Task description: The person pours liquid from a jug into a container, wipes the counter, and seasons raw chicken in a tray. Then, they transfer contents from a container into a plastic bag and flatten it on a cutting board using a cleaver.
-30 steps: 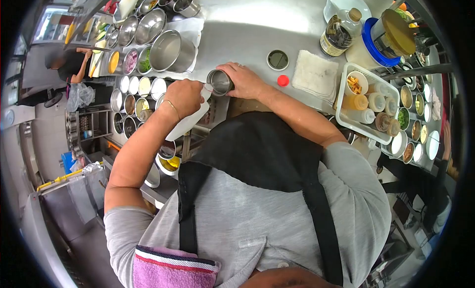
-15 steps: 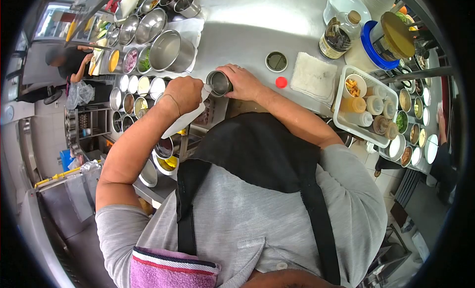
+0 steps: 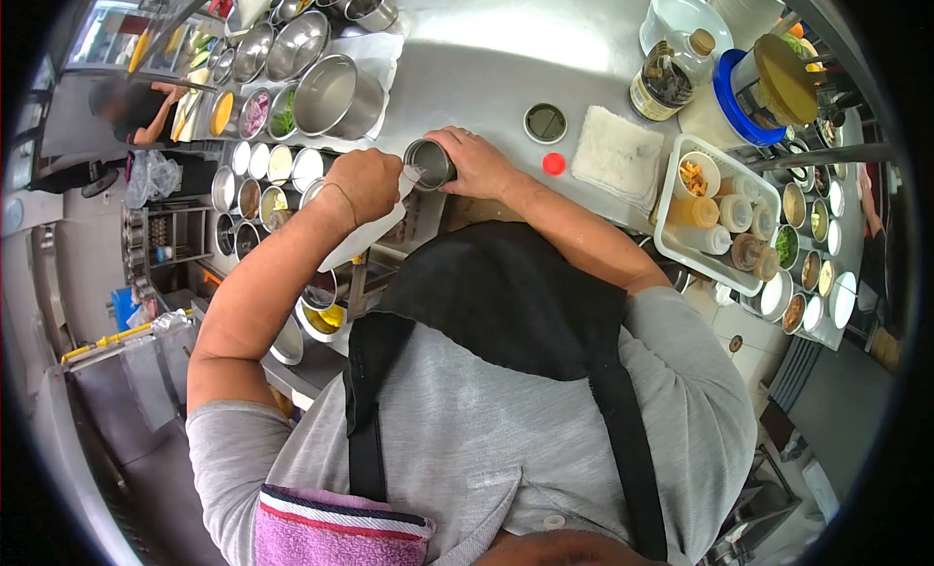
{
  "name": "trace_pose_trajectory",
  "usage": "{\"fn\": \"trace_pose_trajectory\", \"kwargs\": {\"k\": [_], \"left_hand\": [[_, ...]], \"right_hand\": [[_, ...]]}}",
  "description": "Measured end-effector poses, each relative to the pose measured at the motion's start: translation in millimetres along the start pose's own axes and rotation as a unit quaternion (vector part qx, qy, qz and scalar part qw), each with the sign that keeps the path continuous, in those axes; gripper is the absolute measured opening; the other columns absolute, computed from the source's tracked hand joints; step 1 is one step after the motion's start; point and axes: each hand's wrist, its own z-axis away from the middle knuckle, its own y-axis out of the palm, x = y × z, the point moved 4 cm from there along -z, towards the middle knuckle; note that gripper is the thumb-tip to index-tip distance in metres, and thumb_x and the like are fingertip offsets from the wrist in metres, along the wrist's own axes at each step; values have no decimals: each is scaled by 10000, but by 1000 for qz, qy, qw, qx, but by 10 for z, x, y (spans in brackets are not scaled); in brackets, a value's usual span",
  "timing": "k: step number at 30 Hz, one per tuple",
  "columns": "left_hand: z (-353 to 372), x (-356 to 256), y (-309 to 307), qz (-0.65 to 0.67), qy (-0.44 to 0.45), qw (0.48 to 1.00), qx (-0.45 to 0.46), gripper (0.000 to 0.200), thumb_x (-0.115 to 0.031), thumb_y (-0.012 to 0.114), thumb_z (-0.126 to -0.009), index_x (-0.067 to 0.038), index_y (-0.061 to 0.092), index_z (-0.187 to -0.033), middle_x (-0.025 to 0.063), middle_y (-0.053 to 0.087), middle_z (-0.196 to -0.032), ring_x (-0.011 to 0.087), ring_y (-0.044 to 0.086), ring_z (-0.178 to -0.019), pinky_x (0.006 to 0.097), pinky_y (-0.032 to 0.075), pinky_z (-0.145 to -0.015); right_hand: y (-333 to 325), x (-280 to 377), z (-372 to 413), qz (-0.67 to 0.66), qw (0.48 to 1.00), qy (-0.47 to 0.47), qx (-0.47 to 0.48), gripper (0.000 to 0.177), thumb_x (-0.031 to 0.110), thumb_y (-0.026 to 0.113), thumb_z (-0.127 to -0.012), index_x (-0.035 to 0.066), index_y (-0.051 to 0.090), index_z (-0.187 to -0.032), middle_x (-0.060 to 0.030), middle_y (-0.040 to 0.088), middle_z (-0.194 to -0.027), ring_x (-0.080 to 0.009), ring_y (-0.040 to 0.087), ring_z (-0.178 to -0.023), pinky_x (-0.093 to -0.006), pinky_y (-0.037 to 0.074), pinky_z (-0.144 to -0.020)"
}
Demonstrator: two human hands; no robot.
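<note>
My left hand [image 3: 365, 185] is closed on the neck of a white bag [image 3: 370, 237], which hangs below the fist. The bag's narrow end meets the mouth of a metal canister [image 3: 431, 164], and pale material shows at that rim. Around the canister's right side curls my right hand [image 3: 475, 162], steadying it at the counter's near edge. A round dark lid with a pale rim [image 3: 545, 123] lies to the right, near a small red cap [image 3: 555, 164]. What is inside the canister is hard to make out.
A folded white cloth [image 3: 616, 158] lies right of the lid. Beyond it are a white basket of sauce bottles [image 3: 715, 265] and a brown-capped bottle [image 3: 671, 75]. Left stand a large steel pot [image 3: 339, 97] and several ingredient bowls. Another person [image 3: 146, 109] works at far left.
Both hands keep nearly the same place, with the bag and canister still together. The view has shifted very slightly.
</note>
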Motion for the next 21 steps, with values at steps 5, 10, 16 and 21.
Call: {"fn": "trace_pose_trajectory", "kwargs": {"k": [5, 10, 16, 21], "left_hand": [[10, 1, -10, 4, -1, 1000, -1, 210, -226, 710, -923, -59, 756, -1042, 202, 787, -989, 387, 786, -936, 484, 631, -847], [-13, 30, 55, 6, -4, 1000, -15, 257, -266, 808, -884, -61, 787, -1039, 207, 791, -961, 394, 787, -937, 496, 627, -852], [-6, 31, 74, -4, 6, 1000, -5, 191, -191, 674, -938, -59, 765, -1043, 201, 792, -1008, 380, 793, -940, 479, 636, -837], [25, 10, 45, -1, 9, 1000, 0, 189, -172, 662, -943, -59, 775, -1046, 199, 794, -1020, 378, 795, -952, 477, 638, -845]], "right_hand": [[31, -16, -8, -5, 1000, -4, -6, 876, 203, 950, -739, 119, 495, -1482, -161, 588, -1413, -422, 602, -1292, -519, 519, -1073], [53, -24, -6, -2, 1000, -4, -4, 872, 205, 948, -738, 119, 496, -1479, -162, 589, -1408, -428, 605, -1284, -519, 522, -1069], [46, -5, -2, 2, 1000, -8, 3, 871, 197, 945, -731, 119, 499, -1474, -163, 591, -1400, -429, 609, -1279, -519, 521, -1069], [52, 19, 6, 4, 1000, -10, 5, 859, 190, 946, -727, 116, 507, -1462, -163, 595, -1393, -430, 612, -1272, -518, 521, -1068]]}}
